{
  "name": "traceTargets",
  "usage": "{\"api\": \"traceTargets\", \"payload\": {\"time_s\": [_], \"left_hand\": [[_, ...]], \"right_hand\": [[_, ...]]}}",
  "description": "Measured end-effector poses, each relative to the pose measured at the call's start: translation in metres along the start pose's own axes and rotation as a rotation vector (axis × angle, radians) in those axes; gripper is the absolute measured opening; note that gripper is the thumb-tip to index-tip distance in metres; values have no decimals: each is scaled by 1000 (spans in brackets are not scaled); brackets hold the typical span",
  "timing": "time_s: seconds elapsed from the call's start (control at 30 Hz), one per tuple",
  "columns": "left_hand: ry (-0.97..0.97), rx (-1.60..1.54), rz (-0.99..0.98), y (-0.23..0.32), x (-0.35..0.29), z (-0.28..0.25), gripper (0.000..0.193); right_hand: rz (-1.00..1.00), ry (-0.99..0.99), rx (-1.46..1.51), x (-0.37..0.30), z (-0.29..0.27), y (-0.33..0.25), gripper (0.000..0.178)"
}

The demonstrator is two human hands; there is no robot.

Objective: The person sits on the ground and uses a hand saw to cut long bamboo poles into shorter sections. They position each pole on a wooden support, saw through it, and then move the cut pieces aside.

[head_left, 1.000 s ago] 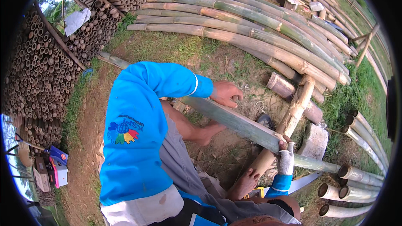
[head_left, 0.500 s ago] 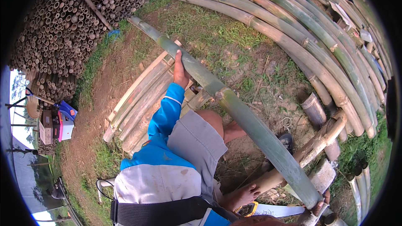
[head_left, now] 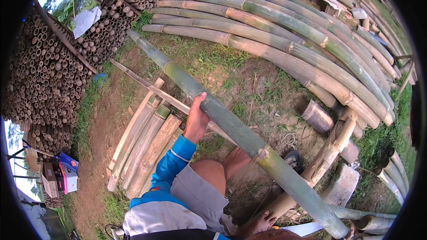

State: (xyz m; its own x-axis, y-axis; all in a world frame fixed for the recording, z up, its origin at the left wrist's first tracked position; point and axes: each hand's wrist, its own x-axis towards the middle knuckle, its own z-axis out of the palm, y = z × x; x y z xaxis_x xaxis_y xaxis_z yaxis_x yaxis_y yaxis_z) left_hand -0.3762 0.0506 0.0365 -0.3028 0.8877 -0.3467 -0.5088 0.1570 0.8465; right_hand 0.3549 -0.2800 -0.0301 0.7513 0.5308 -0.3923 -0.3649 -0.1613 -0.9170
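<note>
A long green bamboo pole [head_left: 231, 122] lies slantwise across the view, from the far left to the near right. My left hand [head_left: 196, 120] grips it from below near its middle, thumb over the upper side. At the near right end, part of my right hand [head_left: 350, 232] shows with fingers curled round the pole's end; the rest is hidden. Under the pole's lower part runs a peeled bamboo log [head_left: 327, 155]. A saw blade [head_left: 302, 228] lies at the bottom edge, beside my bare foot [head_left: 262, 221].
Short bamboo pieces [head_left: 144, 151] lie left of my leg, with a thin split strip [head_left: 171, 100] above them. Long bamboo poles [head_left: 267, 44] spread across the far right. Stacked bamboo [head_left: 44, 71] fills the far left. A concrete block [head_left: 342, 184] and cut tubes [head_left: 391, 175] sit at right.
The view has shifted, showing more of the stacked bamboo. In the picture the pole and my left hand sit lower, and my right hand is nearer the lower right rim. Both grips look unchanged.
</note>
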Motion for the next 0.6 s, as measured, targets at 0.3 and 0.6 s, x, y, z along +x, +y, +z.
{"api": "traceTargets", "payload": {"time_s": [0.3, 0.6], "left_hand": [[-445, 114, 33, 31, 75, 109, 45], [-712, 260, 90, 30, 128, 186, 63]], "right_hand": [[-23, 29, 24, -38, 25, 22, 59], [-87, 10, 46, -75, 24, 17, 54]]}}
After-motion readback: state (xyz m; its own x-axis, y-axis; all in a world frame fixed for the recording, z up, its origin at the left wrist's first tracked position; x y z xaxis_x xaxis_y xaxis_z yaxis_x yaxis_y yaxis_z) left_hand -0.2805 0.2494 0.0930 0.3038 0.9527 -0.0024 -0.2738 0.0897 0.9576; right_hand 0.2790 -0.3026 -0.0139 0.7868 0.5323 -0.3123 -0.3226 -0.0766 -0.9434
